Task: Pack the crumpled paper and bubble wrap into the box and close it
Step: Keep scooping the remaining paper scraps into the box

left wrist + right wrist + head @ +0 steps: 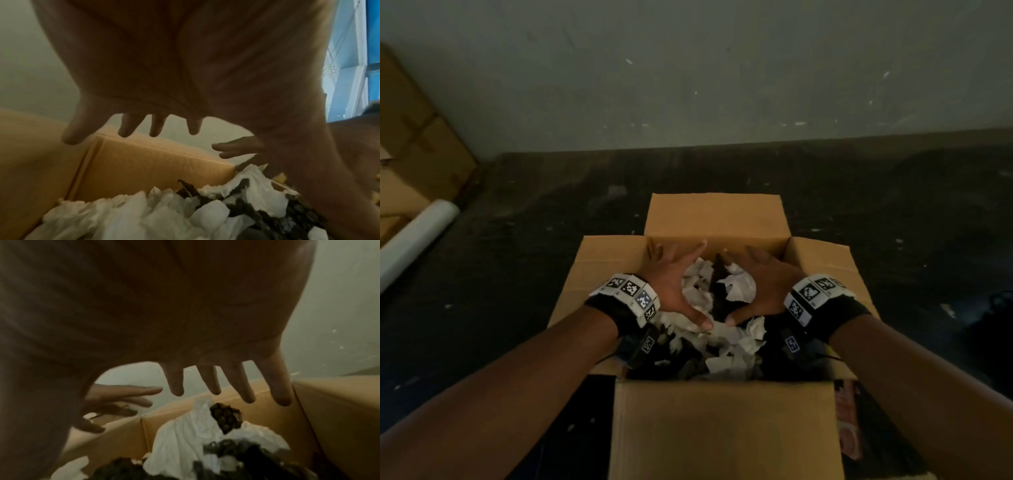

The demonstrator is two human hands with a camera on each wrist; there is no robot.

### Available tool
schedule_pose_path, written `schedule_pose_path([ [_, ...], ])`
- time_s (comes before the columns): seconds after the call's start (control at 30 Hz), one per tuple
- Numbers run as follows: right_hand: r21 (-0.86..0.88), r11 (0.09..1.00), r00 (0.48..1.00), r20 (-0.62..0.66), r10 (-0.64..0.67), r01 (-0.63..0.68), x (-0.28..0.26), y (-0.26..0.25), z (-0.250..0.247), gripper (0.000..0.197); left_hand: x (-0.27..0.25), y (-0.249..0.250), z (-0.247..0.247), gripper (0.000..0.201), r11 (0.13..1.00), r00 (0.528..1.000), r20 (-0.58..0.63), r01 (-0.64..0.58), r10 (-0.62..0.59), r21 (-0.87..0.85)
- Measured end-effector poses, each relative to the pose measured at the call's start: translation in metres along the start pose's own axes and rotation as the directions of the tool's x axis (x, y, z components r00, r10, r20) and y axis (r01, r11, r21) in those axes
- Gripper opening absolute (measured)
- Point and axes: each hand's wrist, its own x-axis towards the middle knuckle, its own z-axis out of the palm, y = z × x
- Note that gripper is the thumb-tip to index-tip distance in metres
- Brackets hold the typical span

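Box: open brown cardboard box [722, 425], filled with crumpled white paper [739, 287] and dark bubble wrap [717, 274].
Left hand [671, 284]: fingers spread, nothing grasped, held over the box.
Right hand [767, 284]: likewise.

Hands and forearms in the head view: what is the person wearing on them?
Bare forearms, no sleeves or gloves. The left wrist and right wrist each carry a black strap with a white block band of black-and-white square markers. A smaller marker tag sits under each, and a thin dark cable under the right.
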Motion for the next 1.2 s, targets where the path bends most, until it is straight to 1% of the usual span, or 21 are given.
schedule_pose_path([
  [0.03, -0.020, 1.000, 1.000, 0.008, -0.010, 0.010, -0.001, -0.003, 0.000, 0.147, 0.002, 0.002, -0.001, 0.161, 0.999, 1.000, 0.009, 0.001, -0.002, 0.040],
  [0.1, -0.098, 0.995, 0.998, 0.065, -0.011, 0.018, 0.001, -0.007, 0.001, 0.154, 0.010, 0.013, 0.001, 0.163, 0.994, 0.999, 0.045, 0.000, -0.005, 0.109],
  [0.2, -0.218, 0.976, 0.987, 0.156, 0.033, 0.002, 0.025, -0.007, 0.011, 0.156, 0.027, 0.028, 0.016, 0.165, 0.984, 0.990, 0.138, -0.020, -0.005, 0.179],
  [0.27, -0.255, 0.966, 0.982, 0.171, 0.077, -0.032, 0.041, 0.000, 0.022, 0.150, 0.043, 0.027, 0.036, 0.166, 0.980, 0.983, 0.182, -0.043, 0.007, 0.194],
  [0.33, -0.267, 0.962, 0.972, 0.209, 0.109, -0.051, 0.050, 0.007, 0.034, 0.139, 0.061, 0.016, 0.060, 0.166, 0.976, 0.981, 0.194, -0.036, -0.007, 0.214],
  [0.4, -0.242, 0.969, 0.954, 0.272, 0.126, -0.059, 0.062, 0.009, 0.048, 0.129, 0.076, 0.004, 0.082, 0.162, 0.964, 0.980, 0.198, -0.039, -0.014, 0.261],
  [0.47, -0.184, 0.981, 0.940, 0.320, 0.118, -0.061, 0.079, 0.009, 0.061, 0.125, 0.089, -0.005, 0.101, 0.157, 0.958, 0.972, 0.231, -0.021, -0.047, 0.286],
  [0.57, -0.136, 0.987, 0.924, 0.360, 0.132, -0.088, 0.104, 0.019, 0.079, 0.118, 0.105, -0.010, 0.115, 0.159, 0.959, 0.953, 0.287, 0.016, -0.100, 0.283],
  [0.67, -0.141, 0.989, 0.917, 0.387, 0.102, -0.051, 0.107, 0.024, 0.085, 0.110, 0.107, -0.011, 0.112, 0.159, 0.976, 0.943, 0.326, -0.005, -0.068, 0.216],
  [0.73, -0.136, 0.990, 0.917, 0.389, 0.083, -0.032, 0.103, 0.024, 0.085, 0.105, 0.104, -0.009, 0.111, 0.161, 0.981, 0.941, 0.337, -0.032, -0.035, 0.191],
  [0.8, -0.127, 0.991, 0.919, 0.384, 0.088, -0.042, 0.100, 0.023, 0.083, 0.098, 0.104, -0.010, 0.113, 0.163, 0.982, 0.942, 0.334, -0.039, -0.025, 0.183],
  [0.93, -0.077, 0.995, 0.920, 0.381, 0.087, -0.062, 0.095, 0.021, 0.076, 0.095, 0.099, -0.009, 0.106, 0.162, 0.983, 0.943, 0.329, -0.014, -0.048, 0.182],
  [1.0, -0.082, 0.995, 0.926, 0.368, 0.089, -0.063, 0.091, 0.020, 0.071, 0.099, 0.092, -0.005, 0.097, 0.160, 0.979, 0.947, 0.320, -0.033, -0.033, 0.199],
  [1.03, -0.097, 0.994, 0.933, 0.349, 0.088, -0.058, 0.088, 0.022, 0.070, 0.100, 0.087, -0.002, 0.091, 0.159, 0.976, 0.949, 0.314, -0.047, -0.022, 0.211],
  [1.07, -0.095, 0.994, 0.943, 0.324, 0.082, -0.053, 0.082, 0.022, 0.065, 0.095, 0.082, -0.001, 0.084, 0.158, 0.974, 0.952, 0.307, -0.066, -0.004, 0.218],
  [1.1, -0.066, 0.997, 0.956, 0.287, 0.067, -0.050, 0.080, 0.025, 0.061, 0.089, 0.077, 0.001, 0.076, 0.158, 0.969, 0.958, 0.287, -0.086, 0.016, 0.233],
  [1.13, -0.036, 0.999, 0.966, 0.255, 0.048, -0.040, 0.077, 0.028, 0.054, 0.088, 0.072, 0.003, 0.067, 0.159, 0.958, 0.964, 0.263, -0.118, 0.047, 0.260],
  [1.17, -0.023, 0.999, 0.970, 0.240, 0.039, -0.035, 0.073, 0.031, 0.047, 0.099, 0.067, 0.006, 0.057, 0.159, 0.942, 0.969, 0.238, -0.141, 0.067, 0.306],
  [1.2, -0.036, 0.999, 0.970, 0.239, 0.043, -0.036, 0.069, 0.033, 0.038, 0.119, 0.063, 0.008, 0.047, 0.160, 0.922, 0.973, 0.220, -0.147, 0.070, 0.359],
])
